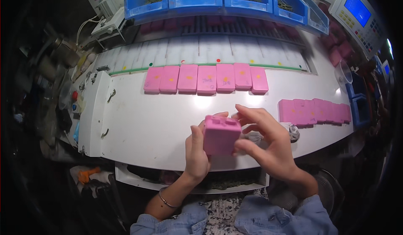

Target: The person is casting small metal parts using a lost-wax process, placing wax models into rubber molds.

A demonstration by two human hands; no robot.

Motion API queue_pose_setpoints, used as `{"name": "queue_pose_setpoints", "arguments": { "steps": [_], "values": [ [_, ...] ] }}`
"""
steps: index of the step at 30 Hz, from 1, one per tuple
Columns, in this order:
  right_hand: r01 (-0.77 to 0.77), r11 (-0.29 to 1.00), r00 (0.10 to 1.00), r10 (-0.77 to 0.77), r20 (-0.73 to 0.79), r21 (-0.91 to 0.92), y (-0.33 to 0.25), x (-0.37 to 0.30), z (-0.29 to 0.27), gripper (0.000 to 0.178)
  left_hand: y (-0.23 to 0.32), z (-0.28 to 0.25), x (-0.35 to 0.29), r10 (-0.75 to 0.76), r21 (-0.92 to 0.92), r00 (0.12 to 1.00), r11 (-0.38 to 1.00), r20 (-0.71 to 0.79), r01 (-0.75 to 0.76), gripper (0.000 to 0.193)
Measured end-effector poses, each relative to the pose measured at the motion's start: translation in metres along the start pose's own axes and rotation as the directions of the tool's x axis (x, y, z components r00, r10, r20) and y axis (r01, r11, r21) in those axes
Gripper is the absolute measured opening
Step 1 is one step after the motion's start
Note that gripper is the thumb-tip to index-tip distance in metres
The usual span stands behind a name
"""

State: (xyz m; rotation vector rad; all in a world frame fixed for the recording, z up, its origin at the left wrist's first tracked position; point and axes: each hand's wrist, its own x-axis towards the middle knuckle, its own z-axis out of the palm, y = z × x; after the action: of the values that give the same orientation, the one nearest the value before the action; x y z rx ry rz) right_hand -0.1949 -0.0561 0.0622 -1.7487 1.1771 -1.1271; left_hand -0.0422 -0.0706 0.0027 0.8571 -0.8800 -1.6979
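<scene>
Our left hand [196,155] grips a pink block [222,140] near the middle of the frame, with its thumb along the block's left side. Our right hand [270,140] is open just to the right, fingers spread and curved; we cannot tell whether its thumb touches the block's right edge. We hold the block above the white table [142,121], its uneven end toward the top of the frame. A bracelet [166,199] circles our left wrist.

Above our hands, at upper centre, seven pink blocks make a front row [206,79], small yellow marks on their faces. More blocks overlap in a side row [312,111] at the right. Blue bins [195,3] holding dull green pieces line the top, and a keypad device [356,19] with a blue screen tilts at upper right. Below our hands, at lower centre, a drawer [126,177] stands open.
</scene>
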Motion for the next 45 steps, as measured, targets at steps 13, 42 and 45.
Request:
{"name": "queue_pose_setpoints", "arguments": {
  "steps": [13,42,45],
  "values": [
    [-0.134,0.976,0.991,0.127,0.049,0.173,0.006,0.005,0.005,0.022,0.031,-0.018,0.004,0.055,0.281,0.937,0.946,0.344,-0.159,0.053],
    [-0.109,0.801,0.986,0.164,0.040,-0.589,0.101,0.064,-0.068,0.078,0.199,-0.264,0.234,0.705,0.959,0.682,-0.013,-0.191,0.282,0.051],
    [-0.131,0.815,0.988,0.152,-0.010,-0.565,0.093,0.062,-0.074,0.082,0.189,-0.257,0.223,0.717,0.942,0.697,-0.227,-0.010,0.247,0.039]
  ]
}}
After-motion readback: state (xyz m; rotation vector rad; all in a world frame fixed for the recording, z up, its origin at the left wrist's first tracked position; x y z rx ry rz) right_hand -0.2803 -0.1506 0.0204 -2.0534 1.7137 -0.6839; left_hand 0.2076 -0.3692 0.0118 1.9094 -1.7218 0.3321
